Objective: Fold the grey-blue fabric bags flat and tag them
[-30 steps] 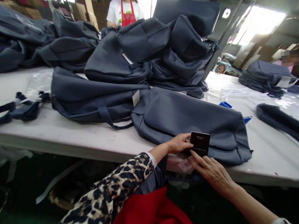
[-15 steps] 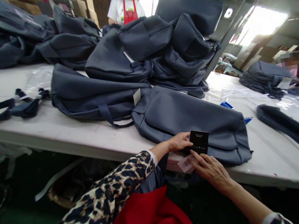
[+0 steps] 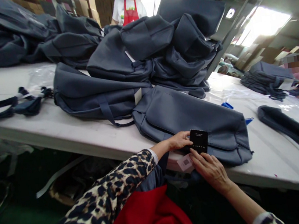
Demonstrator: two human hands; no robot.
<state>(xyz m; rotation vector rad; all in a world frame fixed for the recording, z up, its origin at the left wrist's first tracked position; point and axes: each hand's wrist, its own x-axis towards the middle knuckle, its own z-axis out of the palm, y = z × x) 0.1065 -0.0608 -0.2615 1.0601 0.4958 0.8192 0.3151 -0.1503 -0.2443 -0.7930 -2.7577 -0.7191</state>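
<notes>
- The black tag (image 3: 199, 141) stands upright against the near edge of the grey bag (image 3: 192, 120), at the front of the white table (image 3: 57, 128) — held there, it seems, so its face can be read.
- The left hand (image 3: 178, 141) pinches the tag's left edge with closed fingers; the right hand (image 3: 210, 168) supports it from below, fingertips bent against the lower edge.
- A white label (image 3: 185, 163) lies just under both hands.
- Behind, more grey bags (image 3: 141, 53) are piled — a person in a red apron (image 3: 129, 14) stands beyond them.
</notes>
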